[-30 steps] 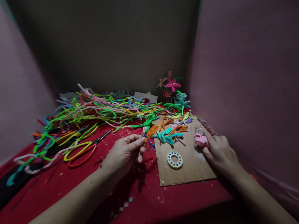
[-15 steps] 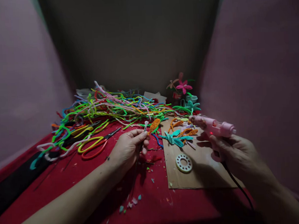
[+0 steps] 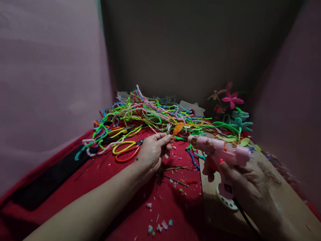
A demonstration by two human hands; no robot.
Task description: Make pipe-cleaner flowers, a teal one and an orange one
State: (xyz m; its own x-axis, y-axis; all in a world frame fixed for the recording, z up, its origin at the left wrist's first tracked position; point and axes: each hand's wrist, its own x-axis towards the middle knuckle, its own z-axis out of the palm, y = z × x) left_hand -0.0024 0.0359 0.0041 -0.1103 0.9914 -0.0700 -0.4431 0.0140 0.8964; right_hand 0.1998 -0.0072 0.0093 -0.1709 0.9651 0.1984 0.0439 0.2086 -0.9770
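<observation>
Pinched in my left hand (image 3: 153,153) are an orange pipe-cleaner petal (image 3: 178,129) and a thin stem topped with a small white tuft (image 3: 169,128). The petal stands just right of the tuft; their lower ends are hidden by my fingers. My right hand (image 3: 248,189) is wrapped around the grip of a pink hot glue gun (image 3: 216,148), whose red light is lit. Its stained nozzle points left, a short gap from the orange petal. Beneath the gun, a round disc with holes (image 3: 227,202) is partly covered.
Loose pipe cleaners (image 3: 149,112) heap across the back of the red cloth (image 3: 179,211). Scissors with yellow and red handles (image 3: 127,157) lie left of my left hand. Cardboard (image 3: 290,207) lies under my right hand. Pipe-cleaner flowers (image 3: 232,99) stand at back right. Scraps litter the front.
My view has turned left, so the scene sits further right. The glue gun has come leftward, nearer the orange petal, and now blocks the teal and orange pieces on the cardboard.
</observation>
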